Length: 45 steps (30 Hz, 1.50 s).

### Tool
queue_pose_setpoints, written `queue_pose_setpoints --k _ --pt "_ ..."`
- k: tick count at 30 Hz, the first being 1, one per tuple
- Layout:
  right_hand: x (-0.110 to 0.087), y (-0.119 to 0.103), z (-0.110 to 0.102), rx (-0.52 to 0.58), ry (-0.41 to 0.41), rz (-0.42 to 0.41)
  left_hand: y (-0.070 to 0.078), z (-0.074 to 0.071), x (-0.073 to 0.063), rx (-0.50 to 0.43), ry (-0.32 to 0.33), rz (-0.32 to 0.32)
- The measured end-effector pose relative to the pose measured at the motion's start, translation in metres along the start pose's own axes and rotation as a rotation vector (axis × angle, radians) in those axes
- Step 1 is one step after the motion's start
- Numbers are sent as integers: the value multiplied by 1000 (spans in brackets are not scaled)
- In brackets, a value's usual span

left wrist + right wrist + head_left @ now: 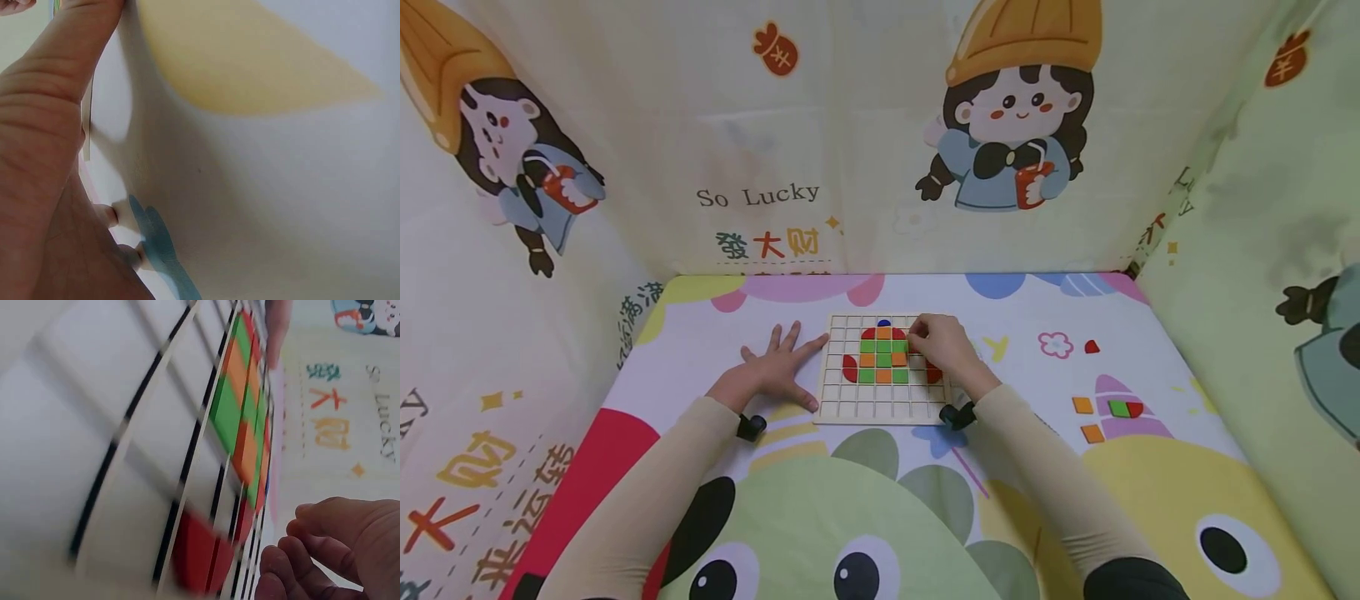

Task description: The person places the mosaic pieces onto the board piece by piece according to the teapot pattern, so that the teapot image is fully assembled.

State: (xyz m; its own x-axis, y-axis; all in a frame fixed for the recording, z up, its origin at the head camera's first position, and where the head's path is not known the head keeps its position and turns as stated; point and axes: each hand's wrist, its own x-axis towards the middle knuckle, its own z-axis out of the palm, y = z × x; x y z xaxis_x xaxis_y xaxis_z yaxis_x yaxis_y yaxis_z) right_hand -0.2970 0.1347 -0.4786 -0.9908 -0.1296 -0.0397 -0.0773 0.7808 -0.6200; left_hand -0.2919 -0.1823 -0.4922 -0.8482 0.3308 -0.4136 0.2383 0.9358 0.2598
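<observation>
A pale grid board [838, 408] lies on the printed cloth, bearing a pattern of green tiles [883, 360], orange tiles [883, 376] and red rounded pieces [850, 368], with a blue piece [883, 322] on top. One orange tile [899, 359] at the pattern's right side sits slightly askew. My left hand [778, 367] rests spread at the board's left edge, fingertips and thumb right by the rim. Over the board's right part, my right hand [946, 346] has thumb and fingertips drawn together beside the pattern. In the right wrist view I cannot tell whether these fingers [290, 550] hold a piece.
To the right on the cloth lie loose orange tiles [1092, 433], a green tile [1117, 408] with a red piece [1135, 409] beside it, and another red piece [1091, 347] farther back. Printed fabric walls [880, 233] enclose the table's back and sides.
</observation>
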Motion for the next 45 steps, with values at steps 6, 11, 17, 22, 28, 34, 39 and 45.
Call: queue_pose_setpoints --k 6,11,17,22,28,34,39,45 --pt "0 19 -18 -40 8 46 -1 -1 -1 -8 6 -2" --pt "-2 38 -32 -93 24 66 -1 0 0 -13 0 11" --pt "-6 64 -51 -157 55 68 -2 1 1 -7 4 11" --pt "-5 87 -63 -207 66 68 -3 2 2 -12 4 13" --pt "-6 106 -74 -279 91 53 -2 2 2 -17 4 12" --pt "-10 120 -86 -326 99 93 -1 1 1 -14 7 9" --pt "-14 136 -95 -381 116 129 0 1 0 -18 6 4" --pt "-18 154 -109 -442 139 195 -1 2 0 -15 9 5"
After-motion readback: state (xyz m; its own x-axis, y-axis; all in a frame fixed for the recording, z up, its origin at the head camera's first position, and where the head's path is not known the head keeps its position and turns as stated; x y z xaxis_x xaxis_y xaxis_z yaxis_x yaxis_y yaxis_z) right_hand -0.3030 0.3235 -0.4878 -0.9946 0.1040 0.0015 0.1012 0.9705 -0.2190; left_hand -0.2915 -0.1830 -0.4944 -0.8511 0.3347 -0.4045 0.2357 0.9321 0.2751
